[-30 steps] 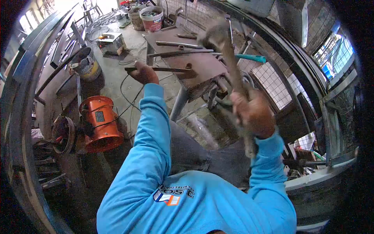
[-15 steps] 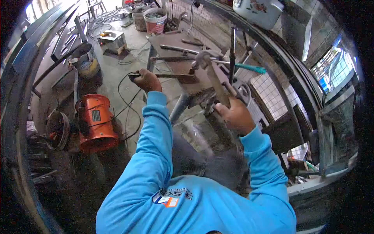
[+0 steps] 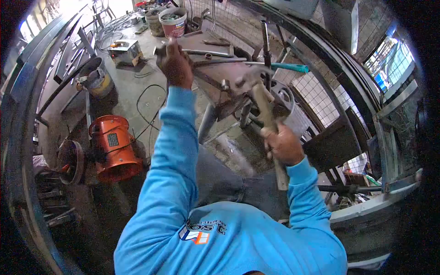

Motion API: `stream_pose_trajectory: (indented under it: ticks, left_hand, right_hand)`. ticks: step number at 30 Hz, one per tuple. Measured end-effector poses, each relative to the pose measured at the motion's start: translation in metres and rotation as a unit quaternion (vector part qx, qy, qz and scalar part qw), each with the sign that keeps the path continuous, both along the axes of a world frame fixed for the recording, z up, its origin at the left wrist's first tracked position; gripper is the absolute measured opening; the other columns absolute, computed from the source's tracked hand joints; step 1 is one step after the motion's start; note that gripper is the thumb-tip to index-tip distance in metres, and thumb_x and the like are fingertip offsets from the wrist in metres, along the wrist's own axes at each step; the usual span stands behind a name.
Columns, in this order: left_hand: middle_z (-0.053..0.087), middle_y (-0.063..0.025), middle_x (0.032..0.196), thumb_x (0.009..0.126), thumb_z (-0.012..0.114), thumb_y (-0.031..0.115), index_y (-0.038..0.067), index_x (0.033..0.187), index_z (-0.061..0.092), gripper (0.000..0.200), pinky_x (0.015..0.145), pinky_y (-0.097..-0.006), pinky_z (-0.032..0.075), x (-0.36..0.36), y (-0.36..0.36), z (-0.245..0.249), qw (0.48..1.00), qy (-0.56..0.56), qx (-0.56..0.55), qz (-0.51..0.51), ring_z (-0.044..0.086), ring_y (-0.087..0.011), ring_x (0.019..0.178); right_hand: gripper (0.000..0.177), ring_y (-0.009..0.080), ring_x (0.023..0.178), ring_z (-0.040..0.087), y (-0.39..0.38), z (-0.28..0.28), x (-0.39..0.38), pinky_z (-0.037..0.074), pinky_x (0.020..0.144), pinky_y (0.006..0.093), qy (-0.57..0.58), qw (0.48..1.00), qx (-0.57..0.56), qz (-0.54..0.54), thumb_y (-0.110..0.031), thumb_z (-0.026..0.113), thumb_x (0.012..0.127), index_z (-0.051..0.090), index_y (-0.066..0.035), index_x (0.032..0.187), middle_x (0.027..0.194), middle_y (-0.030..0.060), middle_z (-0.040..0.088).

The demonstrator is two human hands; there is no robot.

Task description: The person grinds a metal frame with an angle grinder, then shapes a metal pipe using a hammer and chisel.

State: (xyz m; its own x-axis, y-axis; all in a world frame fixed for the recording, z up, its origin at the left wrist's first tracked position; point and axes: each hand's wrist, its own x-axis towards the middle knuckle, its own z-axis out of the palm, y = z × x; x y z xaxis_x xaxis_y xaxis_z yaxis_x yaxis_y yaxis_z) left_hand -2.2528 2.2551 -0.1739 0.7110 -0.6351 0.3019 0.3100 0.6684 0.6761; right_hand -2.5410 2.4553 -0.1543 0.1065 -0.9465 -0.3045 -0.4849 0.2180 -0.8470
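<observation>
My right hand [image 3: 285, 144] is closed round the wooden handle of a hammer [image 3: 263, 103]. The hammer's blurred head is raised over the near right part of a brown metal worktable [image 3: 217, 75]. Further left, my left hand [image 3: 177, 66] grips a dark flat metal bar [image 3: 208, 80], which slants down to the right across the tabletop. A small metal cylinder [image 3: 225, 84] is by the bar's far end. Behind it on the table lie metal tubes and rods [image 3: 206, 52].
An orange blower [image 3: 115, 147] stands on the floor at left, with a black cable beside it. Buckets [image 3: 173, 25] and a metal box [image 3: 125, 52] are further back. A teal-handled tool [image 3: 291, 67] juts from the table's right side. Steel frames line both sides.
My left hand has moved up and away from me, and the bar now slants more steeply. My right hand and the hammer have shifted slightly down and to the right.
</observation>
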Motion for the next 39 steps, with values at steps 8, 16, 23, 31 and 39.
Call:
stream_pose_trajectory:
  ticks: [8, 16, 23, 31, 39]
  left_hand:
    - [0.032, 0.0025, 0.059, 0.087, 0.053, 0.035, 0.014, 0.076, 0.041, 0.027, 0.041, -0.0278, 0.024, 0.027, 0.040, -0.075, 0.935, 0.345, 0.052, -0.060, 0.032, -0.0128, 0.045]
    - [0.026, 0.0035, 0.057, 0.086, 0.052, 0.041, 0.017, 0.071, 0.037, 0.032, 0.040, -0.0299, 0.019, 0.016, 0.042, -0.045, 0.922, 0.367, 0.119, 0.029, 0.025, -0.0112, 0.044]
    - [0.026, 0.0045, 0.057, 0.085, 0.054, 0.039, 0.017, 0.069, 0.037, 0.033, 0.041, -0.0297, 0.017, 0.017, 0.040, -0.055, 0.928, 0.365, 0.073, -0.014, 0.023, -0.0111, 0.044]
    - [0.051, -0.0068, 0.081, 0.086, 0.055, 0.032, 0.014, 0.100, 0.048, 0.023, 0.054, -0.0356, 0.041, 0.004, 0.016, -0.010, 0.987, -0.127, 0.100, -0.010, 0.048, -0.0232, 0.062]
    - [0.057, -0.0144, 0.072, 0.097, 0.041, 0.049, 0.001, 0.089, 0.058, 0.051, 0.058, -0.0444, 0.041, -0.068, -0.013, 0.063, 0.917, -0.398, 0.008, 0.017, 0.052, -0.0279, 0.060]
  right_hand:
    - [0.038, 0.0184, 0.059, 0.049, 0.004, 0.168, -0.053, 0.045, 0.059, 0.0341, -0.272, 0.837, -0.471, -0.063, -0.043, 0.050, 0.093, 0.050, -0.006, 0.082, 0.068, 0.0068, 0.048]
    - [0.033, 0.0237, 0.078, 0.060, -0.052, -0.029, 0.007, 0.051, 0.075, 0.0395, 0.118, 0.949, -0.293, 0.022, -0.033, 0.058, 0.091, 0.056, -0.005, 0.109, 0.084, 0.0073, 0.059]
    - [0.038, 0.0117, 0.053, 0.051, -0.031, 0.118, 0.003, 0.041, 0.049, 0.0260, -0.055, 0.922, -0.374, -0.087, -0.044, 0.052, 0.096, 0.057, -0.008, 0.087, 0.062, 0.0018, 0.051]
    - [0.036, 0.0169, 0.064, 0.059, -0.038, 0.050, 0.000, 0.048, 0.058, 0.0322, 0.233, 0.933, -0.272, 0.022, -0.036, 0.057, 0.093, 0.059, -0.003, 0.106, 0.073, 0.0066, 0.060]
    - [0.027, 0.0171, 0.059, 0.053, -0.023, 0.117, 0.004, 0.044, 0.057, 0.0301, 0.119, 0.824, -0.547, -0.087, -0.031, 0.055, 0.095, 0.053, -0.005, 0.095, 0.070, 0.0089, 0.054]
